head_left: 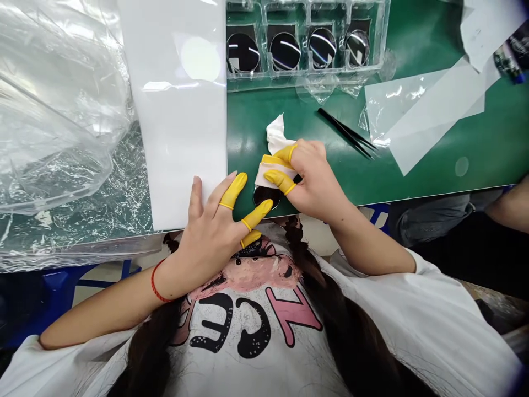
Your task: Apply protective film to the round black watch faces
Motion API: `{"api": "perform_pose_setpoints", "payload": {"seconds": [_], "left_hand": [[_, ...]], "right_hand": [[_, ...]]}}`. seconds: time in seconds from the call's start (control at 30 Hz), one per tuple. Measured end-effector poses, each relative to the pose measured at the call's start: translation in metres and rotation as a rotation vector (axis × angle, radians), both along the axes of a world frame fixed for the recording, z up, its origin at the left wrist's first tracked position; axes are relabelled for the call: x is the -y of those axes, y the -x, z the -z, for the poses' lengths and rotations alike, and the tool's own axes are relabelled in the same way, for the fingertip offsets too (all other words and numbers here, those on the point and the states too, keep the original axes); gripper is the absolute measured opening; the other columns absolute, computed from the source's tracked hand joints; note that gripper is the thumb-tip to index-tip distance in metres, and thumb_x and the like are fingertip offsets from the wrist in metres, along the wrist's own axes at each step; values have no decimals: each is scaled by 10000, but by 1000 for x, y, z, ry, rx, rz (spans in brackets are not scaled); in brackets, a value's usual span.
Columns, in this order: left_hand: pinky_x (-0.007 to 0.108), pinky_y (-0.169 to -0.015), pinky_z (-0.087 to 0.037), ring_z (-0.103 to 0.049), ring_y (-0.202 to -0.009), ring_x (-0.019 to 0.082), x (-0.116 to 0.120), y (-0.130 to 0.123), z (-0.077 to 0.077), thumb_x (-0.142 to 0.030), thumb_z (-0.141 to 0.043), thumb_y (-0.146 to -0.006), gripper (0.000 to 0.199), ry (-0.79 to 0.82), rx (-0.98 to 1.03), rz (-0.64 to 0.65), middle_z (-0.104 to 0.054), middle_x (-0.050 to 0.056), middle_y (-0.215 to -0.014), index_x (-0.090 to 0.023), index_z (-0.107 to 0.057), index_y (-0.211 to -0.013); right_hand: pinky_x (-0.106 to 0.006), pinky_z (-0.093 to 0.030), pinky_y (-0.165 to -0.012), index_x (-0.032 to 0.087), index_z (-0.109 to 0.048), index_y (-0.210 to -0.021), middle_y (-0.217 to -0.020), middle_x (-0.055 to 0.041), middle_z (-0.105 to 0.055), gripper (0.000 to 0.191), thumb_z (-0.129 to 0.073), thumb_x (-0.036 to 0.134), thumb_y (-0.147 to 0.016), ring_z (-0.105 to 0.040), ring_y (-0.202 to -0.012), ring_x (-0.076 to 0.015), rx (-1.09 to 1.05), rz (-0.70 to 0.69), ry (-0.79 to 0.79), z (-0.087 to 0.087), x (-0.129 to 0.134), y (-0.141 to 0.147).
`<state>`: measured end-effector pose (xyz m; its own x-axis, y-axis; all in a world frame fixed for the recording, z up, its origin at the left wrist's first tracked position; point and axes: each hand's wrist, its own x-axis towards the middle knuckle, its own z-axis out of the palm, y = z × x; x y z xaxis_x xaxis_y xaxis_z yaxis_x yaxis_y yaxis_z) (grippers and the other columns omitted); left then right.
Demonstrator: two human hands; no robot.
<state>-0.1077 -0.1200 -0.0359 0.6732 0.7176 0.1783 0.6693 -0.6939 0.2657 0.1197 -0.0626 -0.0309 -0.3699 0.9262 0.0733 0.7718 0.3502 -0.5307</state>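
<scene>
Near the table's front edge lies a round black disc (pixel 265 197), partly covered from above. My right hand (pixel 312 179) wears yellow finger cots and pinches a folded white cloth (pixel 264 175) against the disc's upper part. A loose end of white cloth sticks up behind those fingers. My left hand (pixel 210 229) has its fingers spread, with yellow cots on some of them. One of its fingertips is at the disc's lower edge; nothing is held in that hand.
A clear tray (pixel 264 74) at the back holds several round dark discs. Black tweezers (pixel 347 132) and translucent sheets (pixel 438 110) lie right. A white sheet stack (pixel 185 138) and clear plastic wrap (pixel 61 110) are left. Another person's knee (pixel 510 207) shows far right.
</scene>
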Motion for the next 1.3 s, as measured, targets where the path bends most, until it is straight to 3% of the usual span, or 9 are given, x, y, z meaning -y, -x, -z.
{"api": "perform_pose_setpoints", "payload": {"seconds": [0.17,0.27,0.43,0.67,0.87,1.0,1.1,1.2,1.3], "left_hand": [[775,-1137,-245,-467,-1422,399,-3,0,-2,-447,-652,-930,483,10,34,5,-458,235,-1494,-329,-573,-1392],[786,-1109,-287,-464,-1421,422,-6,0,-3,-456,-690,-897,537,21,33,13,-444,254,-1498,-329,-566,-1404],[824,-1098,-248,-390,-1457,476,-7,1,-4,-419,-769,-836,558,43,37,6,-394,242,-1545,-334,-602,-1361],[839,-1107,-184,-348,-1479,483,-7,2,-3,-404,-764,-846,562,71,44,15,-376,218,-1571,-353,-593,-1379],[836,-1107,-176,-277,-1506,503,-9,2,-6,-420,-690,-902,560,100,-4,25,-276,258,-1616,-345,-536,-1436],[778,-1175,-113,-216,-1549,437,-9,5,-1,-476,-650,-919,814,125,148,32,-198,273,-1652,-282,-243,-1597],[692,-1242,-90,-317,-1530,348,-13,0,4,-455,-600,-958,911,134,329,-15,-338,240,-1614,-212,-29,-1626],[669,-1263,-86,-450,-1450,307,-18,-10,8,-376,-573,-983,779,180,323,-38,-516,160,-1512,-215,-129,-1602],[647,-1277,-87,-513,-1399,297,-22,-18,12,-388,-546,-989,592,181,307,-60,-572,138,-1457,-186,-338,-1504]], "right_hand": [[-414,-386,-866,206,-563,-881,-873,-50,-613,186,-500,352,-979,-522,-849,-227,-3,17,3,-5,-11,-11],[-391,-385,-894,213,-617,-1000,-943,-43,-661,187,-506,364,-1006,-550,-871,-210,-99,-139,86,-25,-16,-15],[-402,-304,-948,188,-615,-817,-793,-23,-623,199,-547,274,-983,-498,-857,-195,69,-438,183,-43,-23,4],[-380,-267,-852,190,-546,-756,-743,-33,-580,170,-548,187,-926,-451,-860,-212,228,-379,165,-35,-40,28],[-373,-323,-852,194,-553,-782,-778,-28,-606,195,-564,263,-964,-485,-840,-198,162,-344,121,-29,-47,19],[-341,-429,-794,213,-618,-959,-983,-50,-672,205,-473,339,-1030,-570,-871,-187,-90,-120,-39,-36,-22,-1],[-342,-461,-799,231,-657,-1057,-1008,-51,-703,234,-465,364,-1041,-611,-910,-190,-115,-79,-154,-40,6,-10],[-335,-434,-729,221,-689,-1072,-931,-51,-709,255,-449,302,-1044,-598,-847,-186,-8,-197,-308,-33,27,-7],[-340,-418,-740,217,-717,-1023,-902,-42,-704,277,-440,210,-1030,-568,-826,-178,119,-237,-504,-17,38,0]]}}
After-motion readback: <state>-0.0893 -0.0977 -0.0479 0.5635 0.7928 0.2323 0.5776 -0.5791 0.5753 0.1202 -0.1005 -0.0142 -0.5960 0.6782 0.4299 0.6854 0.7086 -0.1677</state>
